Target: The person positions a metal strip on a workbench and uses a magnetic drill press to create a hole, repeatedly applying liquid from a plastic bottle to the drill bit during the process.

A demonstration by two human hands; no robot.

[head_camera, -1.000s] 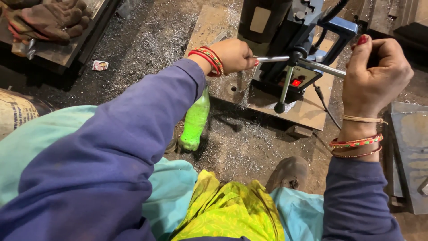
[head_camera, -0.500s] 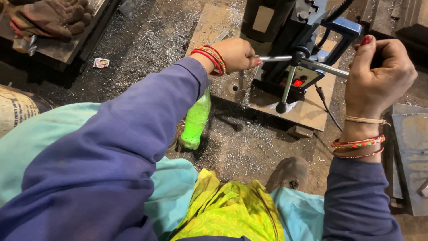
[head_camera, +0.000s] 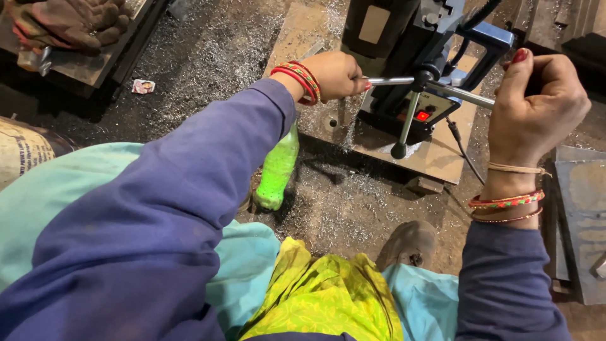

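A dark magnetic drill machine (head_camera: 404, 44) with a red lit button (head_camera: 422, 116) stands on a flat steel plate (head_camera: 442, 161). Its feed handle has three chrome spokes. My left hand (head_camera: 338, 74) grips the end of the left spoke (head_camera: 388, 81). My right hand (head_camera: 536, 104) is closed on the far end of the right spoke (head_camera: 464, 95). The third spoke (head_camera: 404, 129) hangs down with a black knob. Both wrists wear red bangles, and both arms are in blue sleeves.
A green plastic bottle (head_camera: 278, 170) lies on the swarf-covered floor under my left arm. Worn gloves (head_camera: 69, 22) rest on a bench at top left. A sack (head_camera: 22, 148) sits at the left, another steel plate (head_camera: 581, 221) at the right, my shoe (head_camera: 407, 243) below.
The view has shifted slightly; both hands stay on the spokes, with the handle turned only a little.
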